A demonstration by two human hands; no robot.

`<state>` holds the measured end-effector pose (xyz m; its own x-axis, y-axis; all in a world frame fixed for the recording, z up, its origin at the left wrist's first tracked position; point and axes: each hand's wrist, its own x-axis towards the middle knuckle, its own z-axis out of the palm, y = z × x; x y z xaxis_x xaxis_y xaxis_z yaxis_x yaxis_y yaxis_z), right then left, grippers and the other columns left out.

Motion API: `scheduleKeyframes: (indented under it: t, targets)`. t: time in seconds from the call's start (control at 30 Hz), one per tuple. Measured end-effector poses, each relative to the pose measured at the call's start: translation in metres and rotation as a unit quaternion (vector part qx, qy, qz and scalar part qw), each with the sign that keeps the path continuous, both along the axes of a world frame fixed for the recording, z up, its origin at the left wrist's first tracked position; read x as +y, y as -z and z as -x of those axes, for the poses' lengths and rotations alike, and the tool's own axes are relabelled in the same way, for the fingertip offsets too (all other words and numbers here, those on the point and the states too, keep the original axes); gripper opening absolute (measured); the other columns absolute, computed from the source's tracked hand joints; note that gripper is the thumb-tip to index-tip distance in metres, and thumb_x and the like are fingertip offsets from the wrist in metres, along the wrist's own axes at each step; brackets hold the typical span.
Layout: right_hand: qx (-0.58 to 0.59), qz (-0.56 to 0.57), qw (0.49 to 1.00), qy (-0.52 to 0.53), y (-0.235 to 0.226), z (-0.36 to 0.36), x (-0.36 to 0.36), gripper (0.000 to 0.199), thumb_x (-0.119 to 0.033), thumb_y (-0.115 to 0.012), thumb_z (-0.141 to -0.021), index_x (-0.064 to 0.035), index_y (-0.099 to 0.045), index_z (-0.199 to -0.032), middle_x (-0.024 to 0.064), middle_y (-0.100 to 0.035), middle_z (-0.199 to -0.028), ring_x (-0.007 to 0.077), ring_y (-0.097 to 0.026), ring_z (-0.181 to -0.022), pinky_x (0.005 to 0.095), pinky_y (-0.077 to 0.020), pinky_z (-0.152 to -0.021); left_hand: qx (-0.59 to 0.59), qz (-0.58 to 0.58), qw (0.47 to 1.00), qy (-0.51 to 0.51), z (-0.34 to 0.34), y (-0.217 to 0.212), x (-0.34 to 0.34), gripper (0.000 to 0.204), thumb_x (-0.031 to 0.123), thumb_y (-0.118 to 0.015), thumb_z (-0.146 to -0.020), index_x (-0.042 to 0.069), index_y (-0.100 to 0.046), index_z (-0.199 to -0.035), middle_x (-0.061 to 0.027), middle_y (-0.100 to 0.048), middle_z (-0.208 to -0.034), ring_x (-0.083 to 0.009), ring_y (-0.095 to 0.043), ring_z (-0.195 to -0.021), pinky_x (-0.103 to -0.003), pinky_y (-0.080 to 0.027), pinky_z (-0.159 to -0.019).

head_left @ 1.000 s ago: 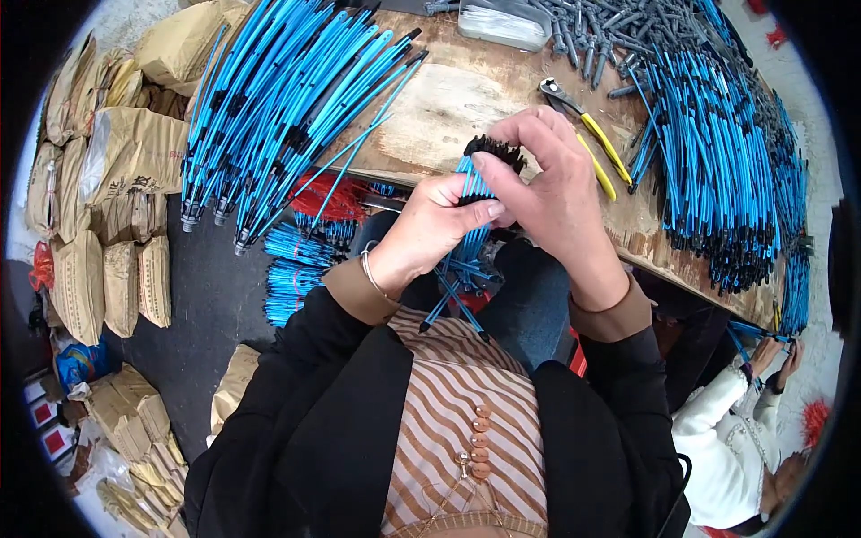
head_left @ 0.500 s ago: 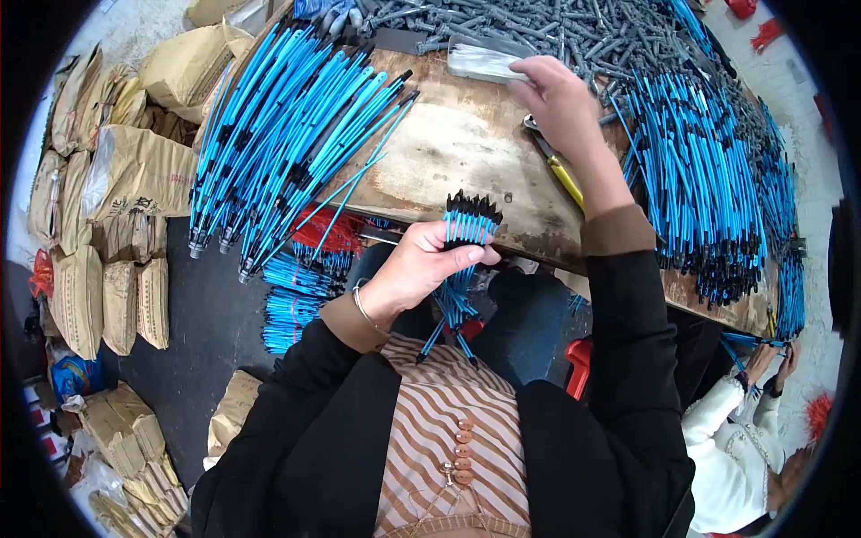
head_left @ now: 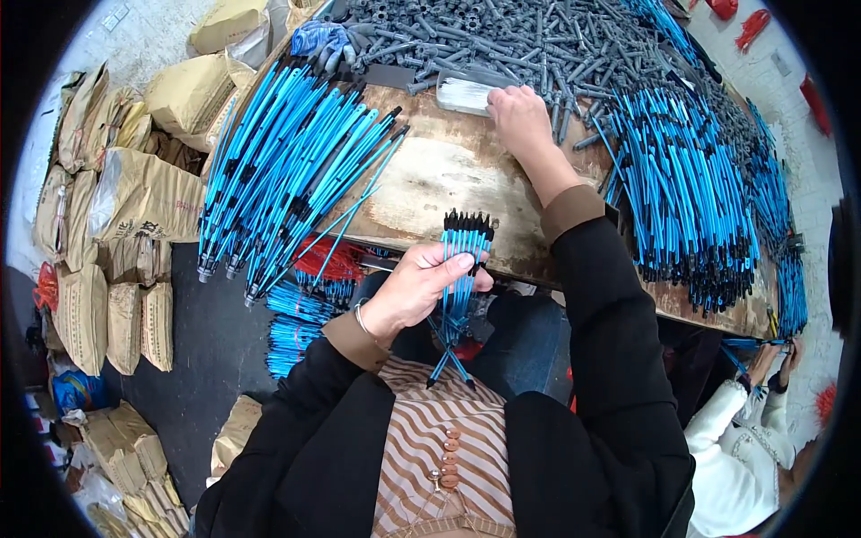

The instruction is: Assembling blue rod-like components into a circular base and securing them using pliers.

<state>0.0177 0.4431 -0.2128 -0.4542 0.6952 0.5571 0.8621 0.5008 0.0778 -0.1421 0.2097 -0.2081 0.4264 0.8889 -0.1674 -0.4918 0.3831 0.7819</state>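
My left hand (head_left: 420,282) is wrapped round a bundle of thin blue rods (head_left: 465,240) with black tips, held upright at the table's near edge. The thumb lies across the front, and the lower ends splay out and cross below the fist. Farther off, my right hand (head_left: 522,123) is at the right end of a shallow clear tray (head_left: 439,100) filled with thin white strips (head_left: 466,93). Its fingers are curled down together at the tray's edge; whatever lies between the fingertips is hidden.
Loose blue rods (head_left: 287,152) heap at the table's left, more (head_left: 686,188) at the right. Grey plastic plugs (head_left: 529,36) pile along the back of the wooden table (head_left: 430,170). Brown paper sacks (head_left: 143,193) stand on the left floor. At lower right sits a co-worker in white (head_left: 740,448).
My right hand has moved left and its fingers have curled down at the tray. My left hand keeps the bundle, which now stands more upright. The view has shifted slightly.
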Motion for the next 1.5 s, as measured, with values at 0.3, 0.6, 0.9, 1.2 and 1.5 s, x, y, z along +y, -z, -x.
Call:
scheduleKeyframes:
  t: [0.3, 0.6, 0.9, 1.2, 1.5]
  targets:
    - [0.075, 0.226, 0.971, -0.004, -0.055, -0.004, -0.027, 0.015, -0.017, -0.056, -0.079, -0.0042, -0.064, -0.081, 0.0118, -0.064, -0.076, 0.0318, -0.061, -0.07, 0.0405, -0.0487, -0.067, 0.026, -0.018, 0.999, 0.03, 0.002, -0.003, -0.002, 0.024, 0.015, -0.051, -0.094, -0.002, -0.057, -0.11, -0.0156, -0.066, -0.089, -0.0229, -0.066, -0.085, -0.031, -0.053, -0.078]
    - [-0.123, 0.163, 0.978, 0.048, -0.052, 0.024, 0.007, 0.022, -0.02, -0.053, -0.082, -0.0037, -0.067, -0.087, 0.0121, -0.067, -0.081, 0.033, -0.063, -0.071, 0.041, -0.0498, -0.064, -0.045, 0.059, 0.997, 0.011, -0.003, -0.011, 0.004, 0.022, 0.011, -0.053, -0.092, -0.003, -0.059, -0.108, -0.0148, -0.066, -0.087, -0.0214, -0.066, -0.081, -0.028, -0.052, -0.076]
    - [0.077, 0.049, 0.996, -0.003, -0.045, -0.007, -0.02, 0.024, -0.019, -0.051, -0.086, 0.0011, -0.064, -0.08, 0.0146, -0.066, -0.079, 0.0299, -0.062, -0.066, 0.0372, -0.0504, -0.061, -0.016, 0.054, 0.998, 0.003, -0.006, -0.01, 0.001, 0.02, 0.005, -0.055, -0.089, -0.003, -0.059, -0.107, -0.0138, -0.066, -0.086, -0.0205, -0.065, -0.079, -0.028, -0.052, -0.075]
    - [0.433, 0.465, 0.629, -0.448, -0.063, 0.001, -0.211, 0.008, -0.004, -0.046, -0.091, 0.0014, -0.052, -0.091, 0.0184, -0.062, -0.097, 0.0216, -0.06, -0.082, 0.0293, -0.049, -0.075, 0.007, 0.001, 1.0, 0.007, -0.001, 0.007, 0.006, 0.022, 0.0, -0.056, -0.086, 0.0, -0.06, -0.107, -0.0127, -0.067, -0.089, -0.0199, -0.065, -0.082, -0.027, -0.052, -0.076]
    - [0.436, 0.508, 0.578, -0.466, -0.02, 0.03, -0.325, 0.004, 0.0, -0.052, -0.085, 0.0005, -0.055, -0.088, 0.016, -0.061, -0.099, 0.0225, -0.058, -0.083, 0.0306, -0.0464, -0.075, 0.123, -0.216, 0.969, -0.01, -0.009, 0.004, -0.014, 0.022, -0.004, -0.056, -0.083, 0.0, -0.062, -0.104, -0.0116, -0.067, -0.09, -0.0191, -0.065, -0.085, -0.025, -0.052, -0.076]
